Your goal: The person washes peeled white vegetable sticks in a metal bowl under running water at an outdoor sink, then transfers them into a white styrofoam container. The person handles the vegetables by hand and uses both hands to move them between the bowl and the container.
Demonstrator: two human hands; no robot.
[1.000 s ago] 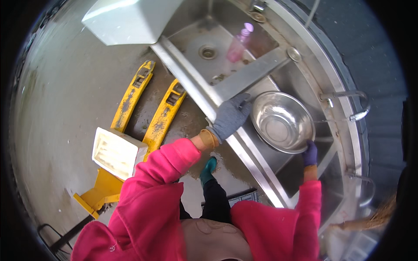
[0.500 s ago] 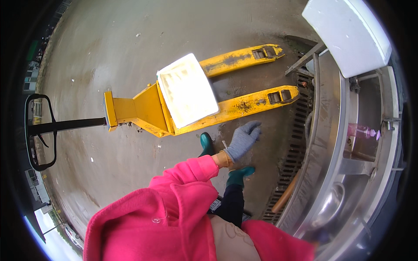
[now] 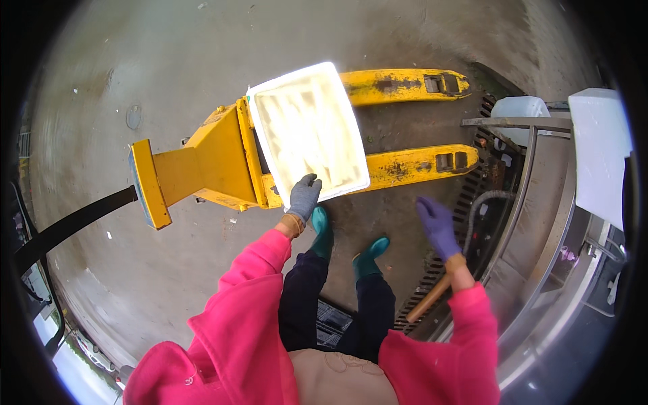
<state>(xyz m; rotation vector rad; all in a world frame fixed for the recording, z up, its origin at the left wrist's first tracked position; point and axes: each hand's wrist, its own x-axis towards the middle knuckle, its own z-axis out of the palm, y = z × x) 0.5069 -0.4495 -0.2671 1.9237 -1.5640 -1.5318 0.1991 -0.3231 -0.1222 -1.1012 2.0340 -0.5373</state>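
A white foam box (image 3: 310, 128), bright and overexposed inside, rests tilted across the forks of a yellow pallet jack (image 3: 412, 162). My left hand (image 3: 305, 197), in a grey glove, is at the box's near rim; its bunched fingers reach over the edge and appear to grip it. To the right, my right hand (image 3: 439, 229) in a purple glove hangs above the floor beside the drain grate. Its fingers stretch forward, slightly blurred, and it holds nothing visible. What lies inside the box cannot be made out because of glare.
A steel sink bench (image 3: 533, 223) runs along the right, with another white foam block (image 3: 599, 152) on it. Under its far end stands a pale plastic container (image 3: 520, 115). A slotted drain (image 3: 466, 202) and a wooden handle (image 3: 428, 300) lie beside it. The jack's black handle (image 3: 74, 226) extends left.
My left hand has moved left to the box's near rim. My right hand has come into clear view on the right. The view has shifted, showing both boots and legs more fully.
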